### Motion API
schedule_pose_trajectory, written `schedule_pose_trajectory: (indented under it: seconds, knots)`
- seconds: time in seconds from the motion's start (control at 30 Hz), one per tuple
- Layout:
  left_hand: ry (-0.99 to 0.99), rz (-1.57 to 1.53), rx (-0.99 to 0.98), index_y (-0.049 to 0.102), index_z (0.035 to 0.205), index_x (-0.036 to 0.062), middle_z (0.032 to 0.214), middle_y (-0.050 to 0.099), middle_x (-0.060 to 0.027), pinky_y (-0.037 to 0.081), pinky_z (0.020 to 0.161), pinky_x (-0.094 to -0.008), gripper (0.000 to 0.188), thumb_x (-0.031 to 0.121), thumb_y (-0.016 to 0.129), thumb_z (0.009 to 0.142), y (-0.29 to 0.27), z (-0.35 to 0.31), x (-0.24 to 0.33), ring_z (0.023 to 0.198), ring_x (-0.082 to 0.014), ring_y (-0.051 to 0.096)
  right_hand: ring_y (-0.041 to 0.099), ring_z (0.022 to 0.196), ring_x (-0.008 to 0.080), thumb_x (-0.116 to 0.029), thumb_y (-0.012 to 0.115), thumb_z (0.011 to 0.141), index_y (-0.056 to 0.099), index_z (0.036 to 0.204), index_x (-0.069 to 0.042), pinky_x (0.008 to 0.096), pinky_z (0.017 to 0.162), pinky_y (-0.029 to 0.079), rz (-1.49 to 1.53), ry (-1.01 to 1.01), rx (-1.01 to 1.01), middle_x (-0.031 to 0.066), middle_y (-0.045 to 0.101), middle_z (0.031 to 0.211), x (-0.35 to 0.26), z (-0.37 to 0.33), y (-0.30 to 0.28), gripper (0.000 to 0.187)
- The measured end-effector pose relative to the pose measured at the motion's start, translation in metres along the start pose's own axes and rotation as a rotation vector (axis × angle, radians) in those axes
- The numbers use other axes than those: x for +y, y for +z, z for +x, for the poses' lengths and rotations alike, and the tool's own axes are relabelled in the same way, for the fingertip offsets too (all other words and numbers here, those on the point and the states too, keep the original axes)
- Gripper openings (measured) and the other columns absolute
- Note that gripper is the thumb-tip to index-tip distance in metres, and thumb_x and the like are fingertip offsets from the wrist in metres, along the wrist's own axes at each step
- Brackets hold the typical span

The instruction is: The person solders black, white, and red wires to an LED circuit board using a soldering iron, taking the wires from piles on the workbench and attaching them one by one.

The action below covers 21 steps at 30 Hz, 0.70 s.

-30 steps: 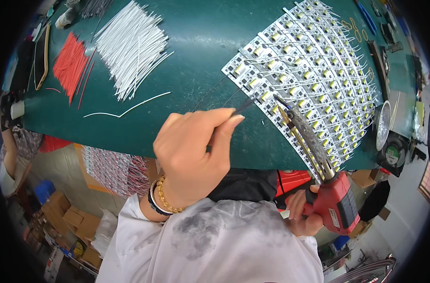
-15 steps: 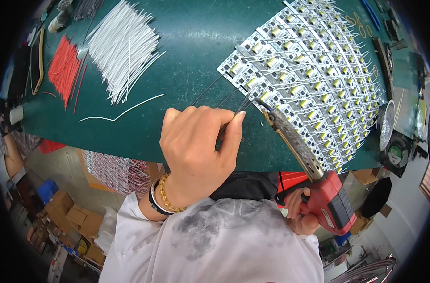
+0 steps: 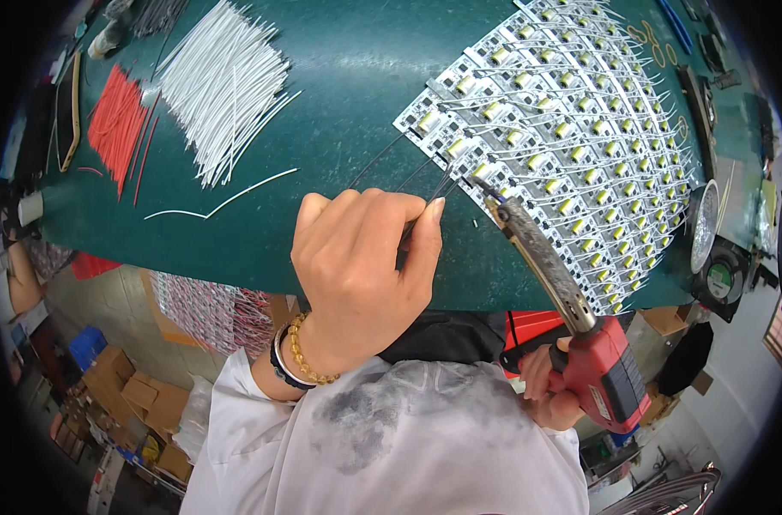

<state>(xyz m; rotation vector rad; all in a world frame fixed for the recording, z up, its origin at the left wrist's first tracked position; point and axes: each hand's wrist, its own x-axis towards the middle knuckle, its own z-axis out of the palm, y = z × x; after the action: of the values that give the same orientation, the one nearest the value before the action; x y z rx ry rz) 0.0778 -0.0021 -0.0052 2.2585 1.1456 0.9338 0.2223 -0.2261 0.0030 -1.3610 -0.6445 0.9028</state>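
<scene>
We see the left hand (image 3: 356,257) over the green table (image 3: 348,103), its back turned to us. The thumb and the first finger are pressed narrow together, and they hold thin black wires (image 3: 443,186). From the fingertips these wires go up to the lower left edge of the boards (image 3: 571,142); if their ends touch the metal there, we cannot tell. Two other black wires reach this same edge a little further up.

The right hand (image 3: 549,390) is partly hidden, but we see its fingers bent around the handle of the red gun (image 3: 612,378). The barrel leans up and to the left, and its thin tip is just beside the held wires, above the edge of the boards. Whether the tip touches, we cannot say.

The boards lie flat on the right part of the table, in many rows, with yellow parts and pale wires. On the left we find a pile of white wires (image 3: 223,94), with red wires (image 3: 118,129) next to it, and one bent wire (image 3: 208,215) lies apart below them. At the right edge stand a round dish (image 3: 705,225) and a black fan (image 3: 718,279).
</scene>
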Motion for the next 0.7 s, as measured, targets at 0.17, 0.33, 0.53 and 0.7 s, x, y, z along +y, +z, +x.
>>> schedule_pose_trajectory:
  seconds: [0.17,0.33,0.53,0.7]
  knots:
    - [-0.005,0.008,-0.004,0.057,0.072,0.0085,0.057,0.050,-0.0002,0.028,0.055,-0.0331,0.018,0.005,0.074,0.076,0.000,0.000,-0.001,0.050,-0.0180,0.043,0.044,0.042,0.0110,-0.064,0.066,0.076,0.048,0.120,0.004,0.0273,0.045,0.037,0.007,-0.103,-0.222,-0.0006,0.048,0.052,0.009,0.006,-0.008,0.083]
    - [-0.018,0.007,0.024,0.058,0.072,0.0079,0.059,0.050,-0.0006,0.029,0.056,-0.0331,0.017,0.005,0.074,0.076,0.002,-0.004,-0.001,0.050,-0.0188,0.044,0.047,0.050,0.0060,-0.002,0.066,0.066,0.055,0.067,-0.002,0.0235,0.043,0.034,-0.009,0.031,-0.332,-0.0039,0.053,0.059,0.006,0.016,-0.013,0.011]
    - [-0.016,-0.015,0.036,0.060,0.074,0.0077,0.059,0.052,0.0000,0.030,0.056,-0.0326,0.015,0.005,0.075,0.076,0.000,-0.003,-0.002,0.049,-0.0176,0.044,0.045,0.042,0.0119,-0.064,0.065,0.077,0.047,0.122,0.005,0.0288,0.045,0.039,-0.153,-0.093,-0.056,-0.0008,0.046,0.050,0.006,0.006,-0.008,0.084]
    - [-0.099,-0.106,0.075,0.062,0.078,0.0073,0.057,0.055,0.0011,0.030,0.052,-0.0303,0.013,0.007,0.075,0.079,-0.001,-0.005,0.000,0.046,-0.0152,0.043,0.044,0.041,0.0114,-0.065,0.065,0.077,0.047,0.121,0.003,0.0275,0.046,0.038,-0.072,-0.112,-0.310,-0.0012,0.046,0.050,0.011,0.015,-0.022,0.083]
